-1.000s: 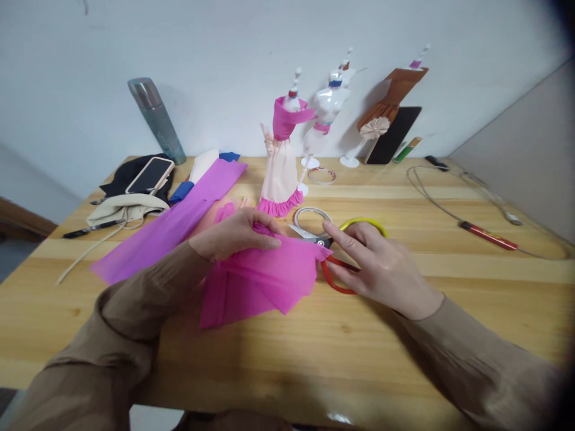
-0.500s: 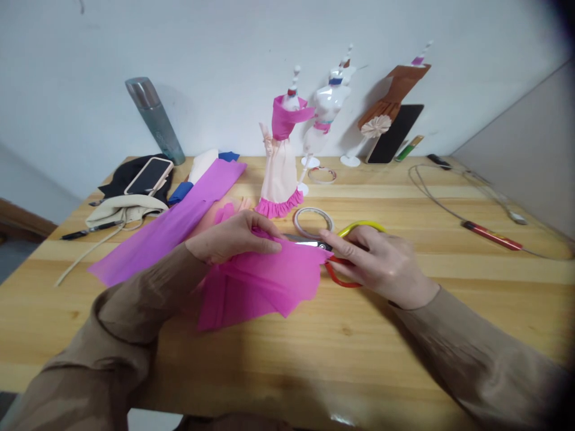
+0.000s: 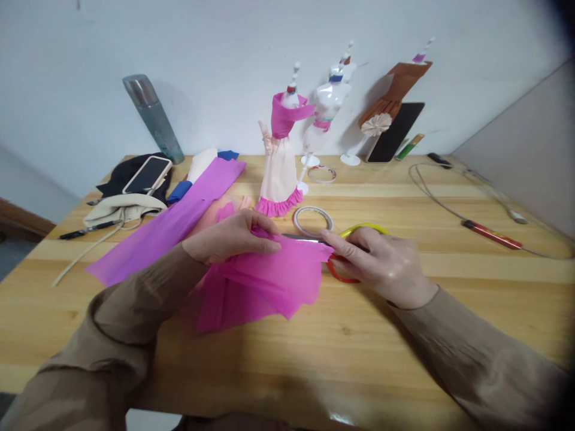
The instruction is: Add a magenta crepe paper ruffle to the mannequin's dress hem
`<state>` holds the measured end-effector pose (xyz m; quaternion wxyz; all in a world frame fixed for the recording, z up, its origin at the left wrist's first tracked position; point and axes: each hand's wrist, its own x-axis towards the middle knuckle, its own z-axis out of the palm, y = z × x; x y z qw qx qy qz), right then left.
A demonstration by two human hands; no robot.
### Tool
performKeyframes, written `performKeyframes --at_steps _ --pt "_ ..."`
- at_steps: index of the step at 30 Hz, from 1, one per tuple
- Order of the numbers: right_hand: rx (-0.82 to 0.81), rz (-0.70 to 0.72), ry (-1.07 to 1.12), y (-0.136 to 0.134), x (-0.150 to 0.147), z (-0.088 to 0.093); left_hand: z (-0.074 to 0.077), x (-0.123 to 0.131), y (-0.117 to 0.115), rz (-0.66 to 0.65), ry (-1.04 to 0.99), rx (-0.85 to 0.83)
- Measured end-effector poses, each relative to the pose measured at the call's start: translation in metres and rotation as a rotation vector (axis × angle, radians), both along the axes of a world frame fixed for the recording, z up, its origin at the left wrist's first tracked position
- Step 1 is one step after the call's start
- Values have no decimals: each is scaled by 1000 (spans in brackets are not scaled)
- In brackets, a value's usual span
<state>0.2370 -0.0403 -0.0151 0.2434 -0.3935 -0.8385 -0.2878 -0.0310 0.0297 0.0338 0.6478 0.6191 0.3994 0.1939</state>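
Note:
A sheet of bright pink crepe paper [image 3: 265, 284] hangs above the table, its upper edge pinched by my left hand [image 3: 236, 236]. My right hand [image 3: 386, 263] is closed round a pair of scissors [image 3: 365, 229] with one yellow and one red handle loop. The steel blades lie along the top edge of the pink paper, pointing left toward my left fingertips. My right thumb and forefinger are at the paper's right corner. Just behind the blades lies a white roll of tape [image 3: 313, 221].
Behind stand small mannequins, one in a pink and cream dress [image 3: 281, 167], one bare [image 3: 330, 99], one in a brown dress [image 3: 398, 84]. Purple paper [image 3: 166, 227], a phone [image 3: 147, 175], a pen [image 3: 90, 230] and a bottle [image 3: 153, 117] are left; a red tool with a cord [image 3: 492, 234] is right.
The scissors' handles have come closer together and the blades have closed along the paper's edge. Both hands stay in nearly the same place.

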Motion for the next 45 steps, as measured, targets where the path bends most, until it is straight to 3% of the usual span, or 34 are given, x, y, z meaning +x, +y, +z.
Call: performKeyframes --at_steps 5,11,17,25,45 --pt "46 16 -15 0 1 -2 8 -2 0 -20 47 170" --pt "76 -6 -34 -1 1 -1 11 3 -6 117 56 267" --pt "92 -10 -21 -2 1 -3 10 5 -8 179 11 253" --pt "104 8 66 -1 2 -4 8 6 -9 149 7 185" --pt "-6 33 157 -2 -2 -2 9 10 -14 175 -3 256"
